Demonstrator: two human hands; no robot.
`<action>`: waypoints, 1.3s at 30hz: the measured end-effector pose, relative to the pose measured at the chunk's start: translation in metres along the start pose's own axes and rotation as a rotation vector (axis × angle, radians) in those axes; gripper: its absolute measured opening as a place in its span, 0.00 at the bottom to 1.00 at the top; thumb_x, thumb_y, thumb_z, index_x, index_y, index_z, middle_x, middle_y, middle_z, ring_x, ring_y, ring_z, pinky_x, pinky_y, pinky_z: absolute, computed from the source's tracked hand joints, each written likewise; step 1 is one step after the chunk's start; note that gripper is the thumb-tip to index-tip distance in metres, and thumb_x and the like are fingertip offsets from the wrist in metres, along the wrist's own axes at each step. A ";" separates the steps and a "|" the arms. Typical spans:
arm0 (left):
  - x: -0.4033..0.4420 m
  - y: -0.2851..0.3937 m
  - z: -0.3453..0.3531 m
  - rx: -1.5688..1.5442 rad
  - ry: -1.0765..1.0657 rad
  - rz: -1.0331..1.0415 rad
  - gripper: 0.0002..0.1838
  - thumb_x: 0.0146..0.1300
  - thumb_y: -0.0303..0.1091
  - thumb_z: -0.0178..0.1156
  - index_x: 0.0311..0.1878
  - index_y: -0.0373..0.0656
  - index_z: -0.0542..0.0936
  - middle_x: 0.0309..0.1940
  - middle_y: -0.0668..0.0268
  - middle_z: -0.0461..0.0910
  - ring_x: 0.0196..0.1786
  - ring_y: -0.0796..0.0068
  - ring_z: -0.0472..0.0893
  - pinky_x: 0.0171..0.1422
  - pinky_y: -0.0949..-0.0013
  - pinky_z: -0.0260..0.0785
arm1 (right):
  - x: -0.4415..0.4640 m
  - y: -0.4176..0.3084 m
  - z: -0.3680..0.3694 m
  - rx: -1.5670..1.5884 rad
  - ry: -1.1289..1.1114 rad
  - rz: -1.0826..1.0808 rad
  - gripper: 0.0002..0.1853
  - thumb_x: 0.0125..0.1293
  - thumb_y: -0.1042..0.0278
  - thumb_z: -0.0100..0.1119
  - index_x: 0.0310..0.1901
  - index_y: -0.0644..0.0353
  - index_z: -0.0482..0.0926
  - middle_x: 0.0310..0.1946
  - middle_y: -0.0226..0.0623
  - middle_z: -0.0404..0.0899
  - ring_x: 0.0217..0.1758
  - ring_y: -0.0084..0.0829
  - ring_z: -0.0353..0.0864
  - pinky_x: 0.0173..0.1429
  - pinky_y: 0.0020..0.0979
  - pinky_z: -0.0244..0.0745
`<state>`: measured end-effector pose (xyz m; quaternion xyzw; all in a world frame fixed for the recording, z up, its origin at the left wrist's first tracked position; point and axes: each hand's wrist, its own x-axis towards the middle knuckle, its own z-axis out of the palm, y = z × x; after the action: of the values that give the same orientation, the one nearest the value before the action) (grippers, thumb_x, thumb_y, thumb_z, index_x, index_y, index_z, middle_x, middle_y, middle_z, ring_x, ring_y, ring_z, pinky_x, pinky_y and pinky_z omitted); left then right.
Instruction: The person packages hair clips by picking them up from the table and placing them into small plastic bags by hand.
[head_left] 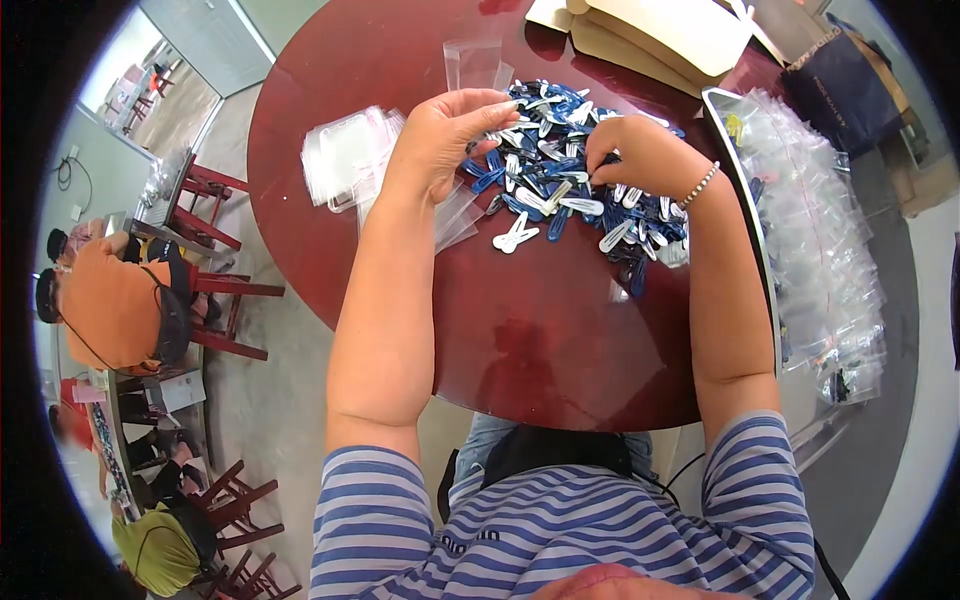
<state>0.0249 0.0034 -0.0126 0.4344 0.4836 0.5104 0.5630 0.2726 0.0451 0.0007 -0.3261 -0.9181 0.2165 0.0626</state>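
Observation:
A heap of snap hair clips (pixel 560 208), some dark blue and some white or pale, lies on the dark red round table (pixel 480 340). My left hand (pixel 450 135) is over the heap's left edge, thumb and fingers closed together; what they hold, if anything, is hidden. Above the right part of the heap, my right hand (pixel 640 155) has its fingertips pinched down among the clips, and I cannot make out what lies between them. One pale pair of clips (pixel 515 233) sits at the near edge of the heap.
Clear plastic bags (pixel 455 220) and a stack of white cards or bags (pixel 345 160) lie left of the heap. An open cardboard box (pixel 660 40) stands at the back. Filled clear bags (pixel 820 240) line the right side. Several people sit at tables at left.

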 end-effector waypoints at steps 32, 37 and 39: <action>-0.001 -0.010 0.010 0.269 -0.187 0.045 0.19 0.56 0.35 0.70 0.50 0.40 0.81 0.40 0.68 0.85 0.45 0.80 0.80 0.46 0.77 0.69 | 0.016 -0.049 0.008 0.226 0.818 -0.094 0.06 0.61 0.73 0.63 0.38 0.63 0.81 0.29 0.29 0.78 0.26 0.16 0.73 0.32 0.20 0.70; -0.001 -0.013 0.011 0.203 -0.405 -0.005 0.18 0.52 0.34 0.72 0.46 0.39 0.82 0.37 0.69 0.83 0.39 0.81 0.79 0.41 0.77 0.68 | 0.016 -0.053 0.013 0.224 0.712 -0.193 0.13 0.58 0.76 0.63 0.46 0.59 0.84 0.45 0.35 0.84 0.34 0.19 0.80 0.36 0.21 0.74; -0.003 -0.012 0.011 0.188 -0.383 -0.012 0.19 0.54 0.34 0.71 0.48 0.39 0.81 0.39 0.67 0.84 0.42 0.80 0.81 0.43 0.78 0.69 | 0.016 -0.053 0.011 0.223 0.751 -0.200 0.12 0.58 0.76 0.64 0.45 0.59 0.84 0.43 0.35 0.84 0.33 0.20 0.80 0.36 0.21 0.74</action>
<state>0.0381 -0.0005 -0.0226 0.5710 0.4159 0.3677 0.6048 0.2268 0.0144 0.0135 -0.2826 -0.8295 0.1734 0.4494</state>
